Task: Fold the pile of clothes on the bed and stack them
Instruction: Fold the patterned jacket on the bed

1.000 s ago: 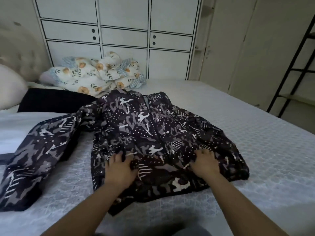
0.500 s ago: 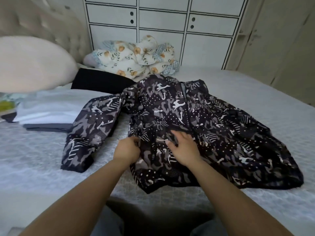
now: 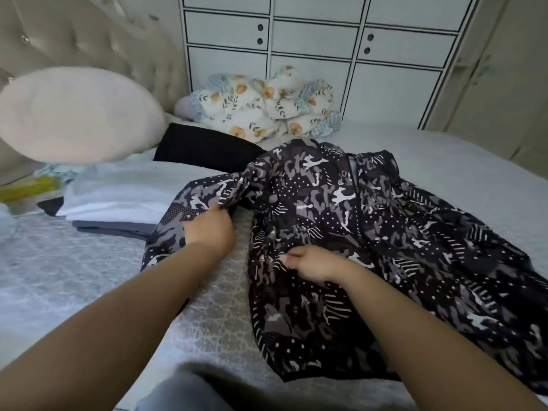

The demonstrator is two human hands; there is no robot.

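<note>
A dark camouflage-print jacket lies spread front up on the bed, zip running down its middle. My left hand grips the jacket's left sleeve near the shoulder, its fingers curled into the fabric. My right hand pinches the jacket's left front panel near its edge. To the left lies a low stack of folded clothes: white on top, grey and dark pieces beneath. A black garment lies behind the jacket.
A crumpled floral blanket sits at the bed's far side against white cabinets. A large pale pillow leans on the tufted headboard at left. Something yellow lies below the pillow.
The view has swung left and closer. My left hand moved up and left from the jacket's front edge onto the sleeve. My right hand shifted slightly and now pinches the front panel.
</note>
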